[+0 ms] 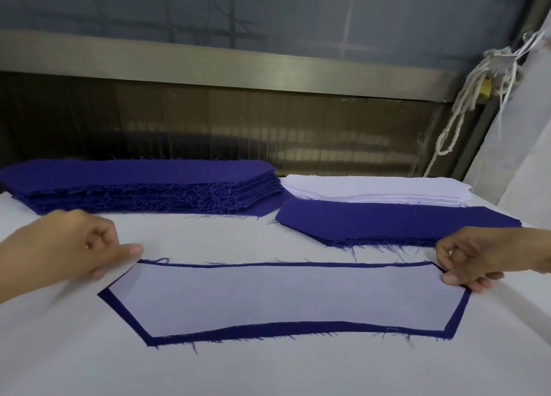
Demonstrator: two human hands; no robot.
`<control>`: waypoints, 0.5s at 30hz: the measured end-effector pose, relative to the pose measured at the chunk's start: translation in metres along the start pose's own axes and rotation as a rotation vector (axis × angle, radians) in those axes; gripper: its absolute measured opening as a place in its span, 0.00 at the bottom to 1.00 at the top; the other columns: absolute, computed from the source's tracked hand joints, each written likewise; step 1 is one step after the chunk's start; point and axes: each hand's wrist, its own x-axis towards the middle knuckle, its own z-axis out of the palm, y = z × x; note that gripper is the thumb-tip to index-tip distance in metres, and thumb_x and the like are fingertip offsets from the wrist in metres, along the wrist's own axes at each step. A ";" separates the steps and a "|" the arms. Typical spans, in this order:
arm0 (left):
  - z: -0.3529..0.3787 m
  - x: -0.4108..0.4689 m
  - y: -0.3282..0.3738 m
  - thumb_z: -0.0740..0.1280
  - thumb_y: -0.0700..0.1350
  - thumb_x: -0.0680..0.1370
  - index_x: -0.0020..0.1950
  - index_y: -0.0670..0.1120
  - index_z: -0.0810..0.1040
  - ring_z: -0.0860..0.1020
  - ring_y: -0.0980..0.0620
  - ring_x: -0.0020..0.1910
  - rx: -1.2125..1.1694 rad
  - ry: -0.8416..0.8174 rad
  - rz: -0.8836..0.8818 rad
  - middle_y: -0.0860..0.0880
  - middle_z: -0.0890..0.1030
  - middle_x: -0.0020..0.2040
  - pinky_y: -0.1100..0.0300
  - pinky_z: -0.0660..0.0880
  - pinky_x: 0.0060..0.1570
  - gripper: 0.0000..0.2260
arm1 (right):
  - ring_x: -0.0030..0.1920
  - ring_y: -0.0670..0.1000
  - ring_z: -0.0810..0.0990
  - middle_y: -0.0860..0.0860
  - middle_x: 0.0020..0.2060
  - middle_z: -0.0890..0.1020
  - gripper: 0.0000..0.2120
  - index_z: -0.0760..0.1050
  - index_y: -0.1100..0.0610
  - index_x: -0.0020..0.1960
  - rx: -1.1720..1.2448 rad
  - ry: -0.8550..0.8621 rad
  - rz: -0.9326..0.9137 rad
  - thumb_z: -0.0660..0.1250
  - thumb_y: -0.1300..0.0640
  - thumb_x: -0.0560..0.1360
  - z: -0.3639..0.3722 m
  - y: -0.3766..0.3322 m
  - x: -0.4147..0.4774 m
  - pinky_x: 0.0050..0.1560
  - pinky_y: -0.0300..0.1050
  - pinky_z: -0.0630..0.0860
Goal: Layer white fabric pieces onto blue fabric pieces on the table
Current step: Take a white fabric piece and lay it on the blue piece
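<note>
A white fabric piece [283, 298] lies flat on a slightly larger blue fabric piece [268, 333], so a blue border shows all round it. My right hand [477, 260] pinches the white piece's upper right corner, thumb on top and fingers curled. My left hand [68, 246] hovers just beside the upper left corner with curled fingers and an outstretched thumb, and I see no cloth in it. A thick stack of blue pieces [143, 187] sits at the back left. A thinner blue stack [396, 222] lies at the back right, with a stack of white pieces [372, 188] behind it.
The table [89, 360] is covered in white cloth. A dark slatted wall with a metal ledge [238, 64] runs behind the stacks. Knotted white cords [477, 97] hang at the right beside a pale post.
</note>
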 end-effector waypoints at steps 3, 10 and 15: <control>0.003 0.008 0.011 0.60 0.72 0.66 0.31 0.58 0.75 0.76 0.63 0.24 0.019 0.221 0.161 0.62 0.78 0.24 0.56 0.78 0.37 0.19 | 0.32 0.47 0.77 0.57 0.35 0.84 0.16 0.76 0.50 0.38 -0.017 -0.026 -0.011 0.79 0.41 0.68 -0.003 -0.010 -0.004 0.28 0.35 0.67; 0.009 0.039 0.095 0.62 0.65 0.74 0.42 0.61 0.77 0.76 0.62 0.33 0.066 0.319 0.454 0.63 0.78 0.33 0.63 0.70 0.28 0.10 | 0.32 0.47 0.78 0.56 0.35 0.84 0.10 0.80 0.58 0.41 0.170 0.367 0.022 0.73 0.51 0.74 -0.029 -0.042 -0.003 0.30 0.37 0.71; 0.043 0.077 0.161 0.63 0.53 0.81 0.56 0.56 0.82 0.74 0.58 0.48 0.128 0.331 0.622 0.58 0.80 0.51 0.61 0.73 0.40 0.09 | 0.39 0.51 0.79 0.55 0.38 0.85 0.08 0.83 0.60 0.49 0.259 0.579 0.120 0.69 0.56 0.79 -0.051 -0.043 0.015 0.39 0.42 0.73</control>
